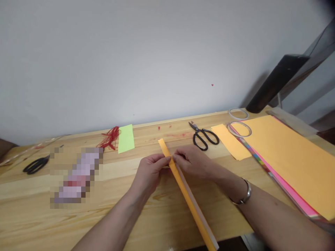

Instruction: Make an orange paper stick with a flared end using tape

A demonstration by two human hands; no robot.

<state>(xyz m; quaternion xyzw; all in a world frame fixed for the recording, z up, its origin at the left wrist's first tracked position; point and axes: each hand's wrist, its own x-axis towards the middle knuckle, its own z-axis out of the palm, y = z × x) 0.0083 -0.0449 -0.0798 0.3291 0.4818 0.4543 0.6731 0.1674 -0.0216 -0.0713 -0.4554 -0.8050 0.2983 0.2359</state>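
A long, narrow folded strip of orange paper (192,205) slants from the middle of the table down to its front edge, with a paler band along its right side. Near the strip's upper end my left hand (151,170) pinches it between thumb and fingers. My right hand (192,161) is closed at the strip's right edge, its fingertips beside my left thumb. Just beyond my right hand lie black-handled scissors (200,134), blades pointing away.
Orange slips (231,143), tape rolls (239,129) and large orange sheets (290,153) over pink ones lie right. A black cylinder (277,83) leans behind. Leftward are green paper (126,138), red string (111,137), a blurred item (81,174) and other scissors (36,165).
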